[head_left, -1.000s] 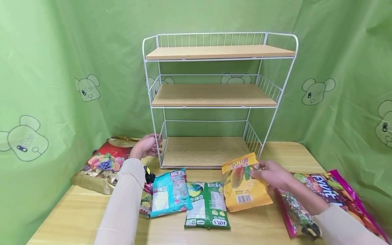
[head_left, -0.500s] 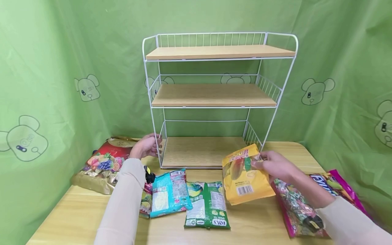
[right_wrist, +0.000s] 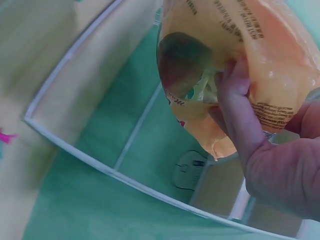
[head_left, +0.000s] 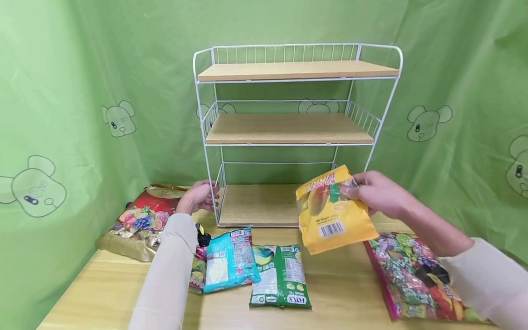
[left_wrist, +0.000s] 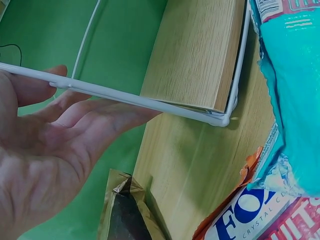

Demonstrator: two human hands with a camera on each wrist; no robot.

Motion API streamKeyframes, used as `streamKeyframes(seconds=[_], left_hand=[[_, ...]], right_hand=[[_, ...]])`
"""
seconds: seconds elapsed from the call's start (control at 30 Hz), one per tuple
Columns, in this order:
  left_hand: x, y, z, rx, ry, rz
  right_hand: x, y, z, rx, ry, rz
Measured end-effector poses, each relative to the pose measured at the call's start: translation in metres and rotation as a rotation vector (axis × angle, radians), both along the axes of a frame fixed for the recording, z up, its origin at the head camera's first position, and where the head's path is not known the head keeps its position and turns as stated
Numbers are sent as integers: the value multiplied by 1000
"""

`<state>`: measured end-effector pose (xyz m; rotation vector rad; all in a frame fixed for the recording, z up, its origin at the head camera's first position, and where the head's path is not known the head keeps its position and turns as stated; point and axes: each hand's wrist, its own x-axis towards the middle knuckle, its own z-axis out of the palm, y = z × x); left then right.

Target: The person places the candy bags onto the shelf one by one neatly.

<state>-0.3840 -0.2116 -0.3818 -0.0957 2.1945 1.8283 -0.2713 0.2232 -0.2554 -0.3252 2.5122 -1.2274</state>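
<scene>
Yellow plastic packet [head_left: 330, 224], printed with a mango and a barcode, is held in the air in front of the right part of the rack's bottom shelf, tilted, its top edge rising to the right. Right hand [head_left: 381, 195] pinches it at the upper right side: thumb across the printed front, fingers bent against the back, as the right wrist view confirms. Right forearm enters from the lower right corner and slopes up to the left, its pale sleeve [head_left: 488, 275] ending short of the wrist.

White wire rack [head_left: 288, 128], fitted with three wood-look shelves, stands upright behind the packet. Left hand [head_left: 200, 197] is at the rack's left front post, fingers reaching past it; the left wrist view shows them extended and relaxed, palm exposed. Firm contact with the post cannot be confirmed. Left forearm rises from the bottom edge, leaning slightly right.

Green packet [head_left: 280, 279] lies flat on the wooden table [head_left: 103, 293], with a blue packet [head_left: 228, 261] just left of it, partly over a fruit-print packet [head_left: 198, 275]. Red-and-gold bag [head_left: 142, 220] lies at far left; a multicoloured candy bag [head_left: 408, 279] lies beneath the right forearm. Green curtain [head_left: 264, 23] with bear outlines encloses the back and sides.
</scene>
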Motion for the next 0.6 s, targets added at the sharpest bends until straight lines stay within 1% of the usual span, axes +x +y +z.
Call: streamKeyframes(seconds=[0.27, 0.4, 0.43, 0.6], left_hand=[[-1, 3, -2, 13, -3, 5], [-2, 4, -2, 13, 1, 5], [-2, 4, -2, 9, -1, 14], [-2, 1, 0, -3, 2, 4]], right_hand=[[-2, -7, 49, 32, 29, -6], [-2, -11, 74, 17, 27, -16], [-2, -13, 80, 10, 24, -18], [-2, -20, 111, -11, 26, -40]])
